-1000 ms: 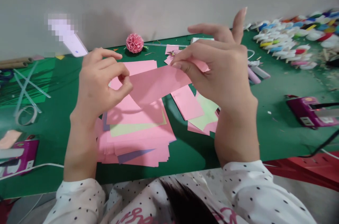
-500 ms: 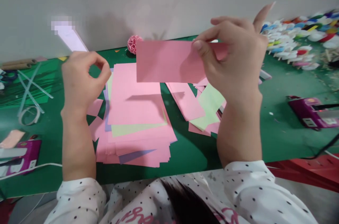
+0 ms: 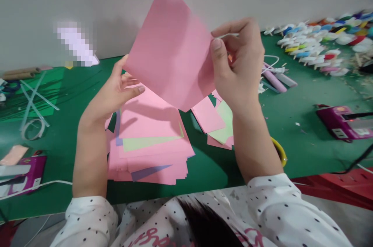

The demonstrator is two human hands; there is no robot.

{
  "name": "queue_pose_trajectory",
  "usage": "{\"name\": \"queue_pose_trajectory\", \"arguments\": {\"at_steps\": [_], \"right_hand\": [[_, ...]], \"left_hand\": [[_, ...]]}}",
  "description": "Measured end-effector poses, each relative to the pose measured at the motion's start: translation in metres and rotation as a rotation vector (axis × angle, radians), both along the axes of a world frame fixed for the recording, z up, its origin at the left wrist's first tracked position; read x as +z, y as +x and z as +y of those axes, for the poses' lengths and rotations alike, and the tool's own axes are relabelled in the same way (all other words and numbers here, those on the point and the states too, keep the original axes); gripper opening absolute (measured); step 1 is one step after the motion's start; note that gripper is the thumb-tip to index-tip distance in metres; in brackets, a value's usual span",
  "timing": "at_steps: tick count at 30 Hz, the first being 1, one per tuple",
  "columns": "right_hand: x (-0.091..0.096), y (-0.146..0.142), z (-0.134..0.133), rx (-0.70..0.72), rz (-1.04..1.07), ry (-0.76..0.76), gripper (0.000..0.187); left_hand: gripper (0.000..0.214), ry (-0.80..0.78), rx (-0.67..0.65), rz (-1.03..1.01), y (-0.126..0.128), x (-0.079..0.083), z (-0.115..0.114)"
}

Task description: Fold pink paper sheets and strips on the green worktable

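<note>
A square sheet of pink paper (image 3: 171,48) is held up in front of me, tilted with one corner at the top. My right hand (image 3: 239,56) pinches its right corner between thumb and fingers. At the left corner is my left hand (image 3: 116,87), its fingers partly behind the sheet and its thumb stretched out apart from it. Below lies a stack of paper (image 3: 151,165), mostly pink with some green and purple edges. Folded pink paper strips (image 3: 208,116) lie right of the stack, beside light green paper (image 3: 225,122).
Purple boxes with cables, a left one (image 3: 36,169) and a right one (image 3: 335,122), sit on the green table (image 3: 291,122). Many colourful small pieces (image 3: 320,44) cover the back right. A tape roll (image 3: 33,128) lies left. A yellow rim (image 3: 279,151) shows beside my right forearm.
The pink paper has gone from a narrow folded rectangle to an opened square, tilted on its corner. My left hand has moved right to its left corner and opened from a closed-finger pose.
</note>
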State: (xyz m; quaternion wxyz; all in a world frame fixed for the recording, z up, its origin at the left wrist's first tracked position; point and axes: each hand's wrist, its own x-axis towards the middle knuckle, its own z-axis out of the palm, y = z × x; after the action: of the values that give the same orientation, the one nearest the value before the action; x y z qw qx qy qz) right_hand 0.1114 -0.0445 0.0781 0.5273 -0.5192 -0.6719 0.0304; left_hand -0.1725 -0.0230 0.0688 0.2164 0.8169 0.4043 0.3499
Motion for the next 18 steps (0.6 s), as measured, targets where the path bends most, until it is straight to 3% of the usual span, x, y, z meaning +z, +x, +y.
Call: {"name": "queue_pose_trajectory", "arguments": {"at_steps": [3, 9, 12, 18], "right_hand": [[-0.008, 0.000, 0.004, 0.000, 0.013, 0.020, 0.035], [-0.015, -0.006, 0.005, 0.073, -0.154, 0.037, 0.047], [-0.016, -0.011, 0.001, 0.202, -0.180, -0.030, 0.055], [-0.013, -0.029, -0.014, 0.521, -0.122, -0.218, 0.098]], "left_hand": [[0.063, -0.144, -0.012, -0.132, 0.010, 0.014, -0.010], [0.074, -0.117, 0.069, -0.261, 0.022, 0.024, -0.019], [0.074, -0.096, 0.071, -0.258, 0.026, 0.023, -0.021], [0.080, -0.114, 0.103, -0.292, 0.034, 0.026, -0.027]]}}
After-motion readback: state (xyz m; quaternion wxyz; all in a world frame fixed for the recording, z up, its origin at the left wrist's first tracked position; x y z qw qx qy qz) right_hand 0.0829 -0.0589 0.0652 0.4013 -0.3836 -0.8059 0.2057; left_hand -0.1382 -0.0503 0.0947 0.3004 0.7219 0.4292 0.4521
